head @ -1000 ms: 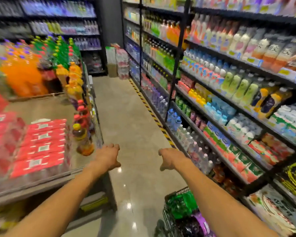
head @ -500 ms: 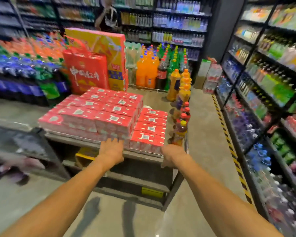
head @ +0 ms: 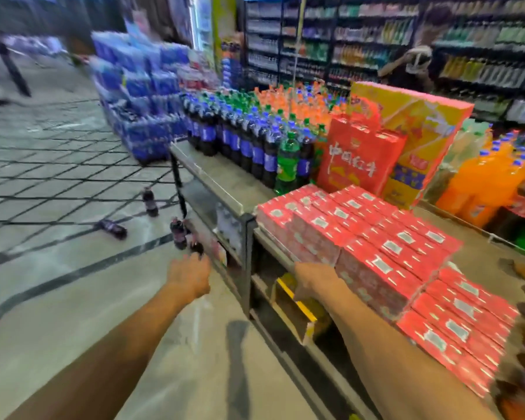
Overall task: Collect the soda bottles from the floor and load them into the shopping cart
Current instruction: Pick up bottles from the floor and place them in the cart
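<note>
Since the soda bottles sit low by the corner of the display stand (head: 214,169), both arms stretch forward: the left hand (head: 190,275) hovers just short of the nearest bottle (head: 197,247), and the right hand (head: 308,281) is beside the stand's lower shelf (blur hides the fingers; I cannot tell either grip). Beyond are dark, purple-labelled bottles: one upright (head: 179,233), one toppled (head: 111,228), and another standing (head: 150,201).
</note>
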Demonstrator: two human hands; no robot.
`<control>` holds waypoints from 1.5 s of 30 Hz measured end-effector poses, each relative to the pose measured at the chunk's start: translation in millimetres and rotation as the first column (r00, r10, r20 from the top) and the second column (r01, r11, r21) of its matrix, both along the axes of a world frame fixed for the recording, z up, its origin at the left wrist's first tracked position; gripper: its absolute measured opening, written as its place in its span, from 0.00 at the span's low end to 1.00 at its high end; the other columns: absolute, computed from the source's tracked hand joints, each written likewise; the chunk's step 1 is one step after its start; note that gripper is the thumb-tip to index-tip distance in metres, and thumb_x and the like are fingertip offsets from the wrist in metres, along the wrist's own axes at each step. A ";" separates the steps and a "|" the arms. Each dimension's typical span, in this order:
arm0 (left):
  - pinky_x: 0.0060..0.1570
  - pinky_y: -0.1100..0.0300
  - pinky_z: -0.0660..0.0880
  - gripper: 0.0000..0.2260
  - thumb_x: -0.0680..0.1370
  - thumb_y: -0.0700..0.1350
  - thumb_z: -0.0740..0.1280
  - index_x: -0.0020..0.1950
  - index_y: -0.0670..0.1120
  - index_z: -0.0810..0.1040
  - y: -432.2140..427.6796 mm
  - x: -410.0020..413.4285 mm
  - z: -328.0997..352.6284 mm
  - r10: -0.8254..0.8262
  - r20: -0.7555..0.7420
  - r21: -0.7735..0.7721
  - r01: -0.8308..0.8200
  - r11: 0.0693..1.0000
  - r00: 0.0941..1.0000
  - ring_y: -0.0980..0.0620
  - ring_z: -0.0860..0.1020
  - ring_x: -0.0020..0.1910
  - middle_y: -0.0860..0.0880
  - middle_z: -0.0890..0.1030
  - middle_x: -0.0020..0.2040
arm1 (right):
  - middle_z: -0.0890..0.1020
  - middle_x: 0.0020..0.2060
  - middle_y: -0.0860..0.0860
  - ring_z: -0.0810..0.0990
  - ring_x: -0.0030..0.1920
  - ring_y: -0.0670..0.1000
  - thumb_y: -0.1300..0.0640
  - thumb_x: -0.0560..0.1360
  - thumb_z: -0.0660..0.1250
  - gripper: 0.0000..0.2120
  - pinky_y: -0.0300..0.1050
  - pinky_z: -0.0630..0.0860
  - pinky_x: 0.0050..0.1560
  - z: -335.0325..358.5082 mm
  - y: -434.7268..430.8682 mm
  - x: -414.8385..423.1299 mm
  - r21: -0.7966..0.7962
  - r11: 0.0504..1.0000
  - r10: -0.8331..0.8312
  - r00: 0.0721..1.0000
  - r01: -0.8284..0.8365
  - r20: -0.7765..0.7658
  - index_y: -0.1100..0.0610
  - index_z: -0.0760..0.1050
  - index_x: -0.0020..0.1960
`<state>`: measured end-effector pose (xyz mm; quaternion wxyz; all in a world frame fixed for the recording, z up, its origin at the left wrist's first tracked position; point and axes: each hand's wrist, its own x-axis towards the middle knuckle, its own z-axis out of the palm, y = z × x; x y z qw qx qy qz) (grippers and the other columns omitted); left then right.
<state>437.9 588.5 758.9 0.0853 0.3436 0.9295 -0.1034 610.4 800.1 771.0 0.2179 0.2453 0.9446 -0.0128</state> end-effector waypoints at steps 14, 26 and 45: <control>0.67 0.47 0.70 0.29 0.77 0.59 0.71 0.74 0.49 0.68 -107.7 -142.2 -5.6 0.468 0.008 0.084 -0.467 0.880 0.884 0.43 0.71 0.70 0.46 0.72 0.72 | 0.80 0.65 0.54 0.79 0.64 0.58 0.48 0.77 0.73 0.24 0.54 0.78 0.63 -18.5 -22.3 -242.4 -0.125 0.939 0.328 0.943 -0.320 0.048 0.56 0.73 0.70; 0.63 0.48 0.71 0.29 0.76 0.58 0.72 0.73 0.49 0.70 -166.8 -312.3 -32.1 0.511 0.072 0.041 -0.515 0.856 0.856 0.43 0.73 0.67 0.46 0.75 0.69 | 0.81 0.64 0.55 0.80 0.63 0.59 0.47 0.75 0.77 0.24 0.52 0.77 0.60 -40.3 -82.6 -426.4 -0.150 0.922 0.370 0.926 -0.357 0.069 0.54 0.74 0.65; 0.61 0.48 0.73 0.26 0.77 0.55 0.71 0.71 0.49 0.70 -75.2 -577.1 -48.5 0.329 0.059 0.013 -0.330 0.944 0.942 0.44 0.74 0.64 0.46 0.75 0.65 | 0.82 0.64 0.54 0.81 0.64 0.58 0.52 0.75 0.76 0.25 0.51 0.78 0.63 -69.8 -7.1 -636.6 -0.185 0.963 0.207 0.978 -0.197 0.034 0.55 0.75 0.70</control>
